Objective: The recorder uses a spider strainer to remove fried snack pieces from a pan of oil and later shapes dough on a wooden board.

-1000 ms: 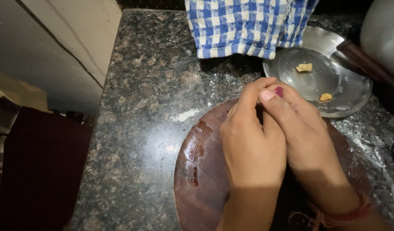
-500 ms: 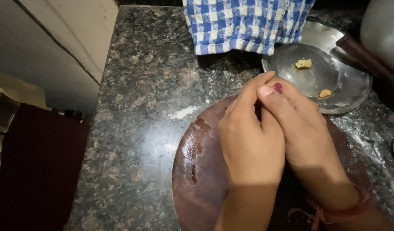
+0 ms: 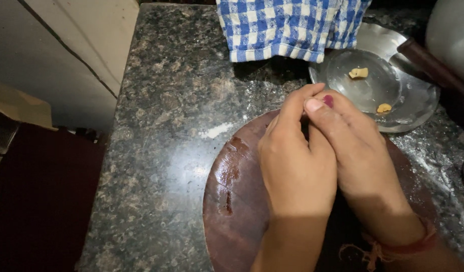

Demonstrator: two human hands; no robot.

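— Where are the hands?
— Left hand (image 3: pixel 297 171) and right hand (image 3: pixel 360 156) sit pressed together over the round wooden board (image 3: pixel 232 201), fingertips (image 3: pixel 315 105) bunched at the far edge.
— Pinching something?
— Cannot tell; whatever's there is hidden. The steel plate (image 3: pixel 408 100) lies far right, near them

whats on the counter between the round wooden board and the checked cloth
In the head view, only bare granite counter lies between the round wooden board and the blue checked cloth, dusted with a small white flour smear.
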